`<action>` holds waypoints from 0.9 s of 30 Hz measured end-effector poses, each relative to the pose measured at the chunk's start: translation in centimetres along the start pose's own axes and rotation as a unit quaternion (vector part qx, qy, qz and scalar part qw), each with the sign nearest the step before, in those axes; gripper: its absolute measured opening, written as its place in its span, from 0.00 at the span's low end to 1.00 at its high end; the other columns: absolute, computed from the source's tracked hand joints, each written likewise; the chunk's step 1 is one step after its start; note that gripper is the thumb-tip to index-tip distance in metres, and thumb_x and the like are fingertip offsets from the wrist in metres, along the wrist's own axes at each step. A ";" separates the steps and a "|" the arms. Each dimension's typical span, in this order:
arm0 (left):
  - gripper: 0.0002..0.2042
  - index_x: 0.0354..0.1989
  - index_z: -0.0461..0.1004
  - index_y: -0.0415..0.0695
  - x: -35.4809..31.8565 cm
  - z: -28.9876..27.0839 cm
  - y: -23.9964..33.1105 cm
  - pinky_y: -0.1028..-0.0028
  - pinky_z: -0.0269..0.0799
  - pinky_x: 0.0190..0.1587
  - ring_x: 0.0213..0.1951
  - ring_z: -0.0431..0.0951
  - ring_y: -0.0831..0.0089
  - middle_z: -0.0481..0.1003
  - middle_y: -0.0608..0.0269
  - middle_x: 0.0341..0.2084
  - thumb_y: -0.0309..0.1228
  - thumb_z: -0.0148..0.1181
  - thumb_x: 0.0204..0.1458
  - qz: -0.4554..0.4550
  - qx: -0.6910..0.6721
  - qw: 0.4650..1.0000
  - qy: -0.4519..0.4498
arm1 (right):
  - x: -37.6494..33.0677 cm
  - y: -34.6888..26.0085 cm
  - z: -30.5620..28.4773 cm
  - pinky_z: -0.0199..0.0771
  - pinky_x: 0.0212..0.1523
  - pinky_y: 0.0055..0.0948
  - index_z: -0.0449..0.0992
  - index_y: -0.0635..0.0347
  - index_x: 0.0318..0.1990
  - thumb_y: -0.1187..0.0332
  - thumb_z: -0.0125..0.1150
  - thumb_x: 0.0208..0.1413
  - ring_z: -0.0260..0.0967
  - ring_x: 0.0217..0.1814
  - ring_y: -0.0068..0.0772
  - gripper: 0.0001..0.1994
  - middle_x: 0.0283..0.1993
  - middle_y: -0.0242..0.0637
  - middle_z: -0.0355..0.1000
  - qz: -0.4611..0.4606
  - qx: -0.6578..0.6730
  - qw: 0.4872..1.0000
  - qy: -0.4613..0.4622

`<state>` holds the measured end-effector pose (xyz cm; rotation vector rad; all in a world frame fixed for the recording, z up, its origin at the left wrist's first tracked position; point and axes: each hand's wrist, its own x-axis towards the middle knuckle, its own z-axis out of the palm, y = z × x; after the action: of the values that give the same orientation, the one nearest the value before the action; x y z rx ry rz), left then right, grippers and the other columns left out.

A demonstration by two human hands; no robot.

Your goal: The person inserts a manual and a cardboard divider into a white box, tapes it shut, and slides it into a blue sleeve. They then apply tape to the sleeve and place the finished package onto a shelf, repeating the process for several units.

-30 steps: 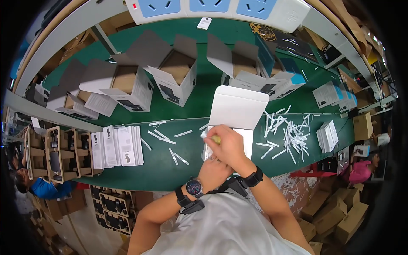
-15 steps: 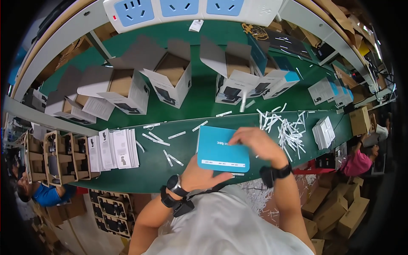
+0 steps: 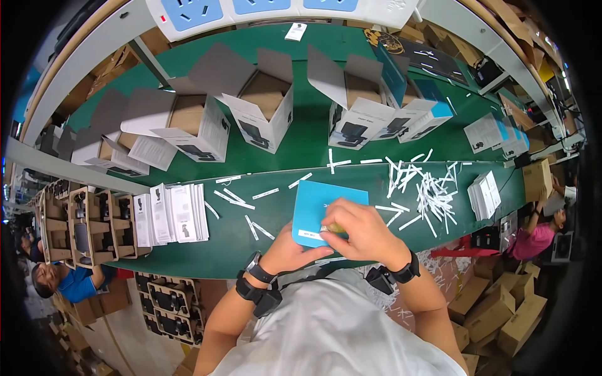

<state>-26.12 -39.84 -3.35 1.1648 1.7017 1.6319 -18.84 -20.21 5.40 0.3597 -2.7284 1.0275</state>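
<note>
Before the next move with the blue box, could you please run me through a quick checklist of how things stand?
1. Left hand supports the blue box at its near left corner: ok.
2. Right hand rests on the box's near right part, fingers pressing a small yellowish item: ok.
3. What that yellowish item is: cannot tell, mostly hidden.
4. Box lies flat on the green table: cannot tell, its near edge is covered.
5. White paper strips scattered to the right, some close to the box: not ok.
6. Stack of white leaflets apart on the left: ok.
</note>
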 end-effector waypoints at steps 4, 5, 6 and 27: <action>0.21 0.51 0.78 0.47 -0.1 -0.8 0.4 0.60 0.71 0.56 0.55 0.76 0.53 0.76 0.55 0.55 0.37 0.73 0.50 -0.023 0.005 0.998 -0.051 | 0.5 0.5 0.1 0.74 0.31 0.34 0.75 0.58 0.35 0.71 0.71 0.50 0.76 0.35 0.41 0.09 0.39 0.39 0.75 -0.030 0.071 0.994 -0.083; 0.20 0.50 0.78 0.46 -0.1 -0.9 0.8 0.60 0.70 0.58 0.57 0.74 0.53 0.75 0.54 0.55 0.36 0.73 0.49 -0.043 -0.018 0.998 -0.048 | 0.4 0.6 0.2 0.74 0.31 0.34 0.75 0.58 0.35 0.71 0.71 0.50 0.76 0.35 0.41 0.09 0.39 0.39 0.75 -0.027 0.071 0.994 -0.080; 0.19 0.49 0.78 0.46 -0.2 -1.0 1.0 0.60 0.68 0.60 0.59 0.72 0.53 0.75 0.53 0.55 0.35 0.74 0.49 -0.062 -0.041 0.996 -0.045 | 0.1 0.8 0.1 0.73 0.30 0.33 0.74 0.58 0.36 0.67 0.68 0.56 0.74 0.33 0.36 0.08 0.37 0.36 0.74 -0.025 0.189 0.980 -0.049; 0.30 0.58 0.78 0.54 -1.7 -4.7 -2.6 0.44 0.61 0.66 0.69 0.58 0.41 0.64 0.59 0.67 0.40 0.76 0.42 0.177 0.323 0.929 0.041 | -10.0 1.4 7.9 0.65 0.26 0.23 0.82 0.54 0.53 0.75 0.76 0.45 0.58 0.25 0.23 0.23 0.46 0.38 0.69 0.115 -0.098 0.961 0.230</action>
<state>-29.76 -43.51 -5.45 1.8192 2.2822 1.3419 -10.57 -22.91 -4.04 -0.2129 -2.4457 0.7592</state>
